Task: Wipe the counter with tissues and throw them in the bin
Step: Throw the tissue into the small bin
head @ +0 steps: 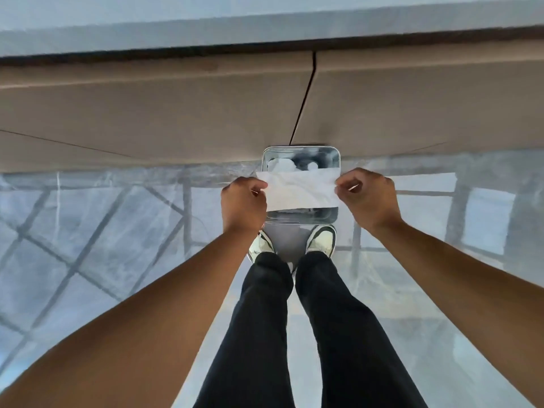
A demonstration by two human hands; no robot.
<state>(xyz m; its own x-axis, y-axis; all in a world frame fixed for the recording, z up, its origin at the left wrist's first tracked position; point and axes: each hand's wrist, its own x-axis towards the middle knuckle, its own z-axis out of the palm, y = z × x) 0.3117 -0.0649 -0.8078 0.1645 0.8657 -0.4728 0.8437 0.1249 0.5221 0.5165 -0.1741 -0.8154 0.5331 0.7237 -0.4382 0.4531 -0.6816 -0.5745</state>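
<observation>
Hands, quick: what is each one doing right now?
Left hand: closed, pinching the left end of the tissue above the open bin.
Right hand: closed, pinching the tissue's right end.

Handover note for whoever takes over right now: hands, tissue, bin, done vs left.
Left hand: pinching the left edge of the tissue.
Right hand: pinching its right edge; the sheet is stretched flat between both hands.
Bin: on the floor against the cabinet fronts, open, directly under the tissue, with white crumpled tissues already inside.
Counter: only its edge shows at the top; whether it is wiped clean cannot be told.
Done: tissue brought over the bin.
Left: release it into the bin.
</observation>
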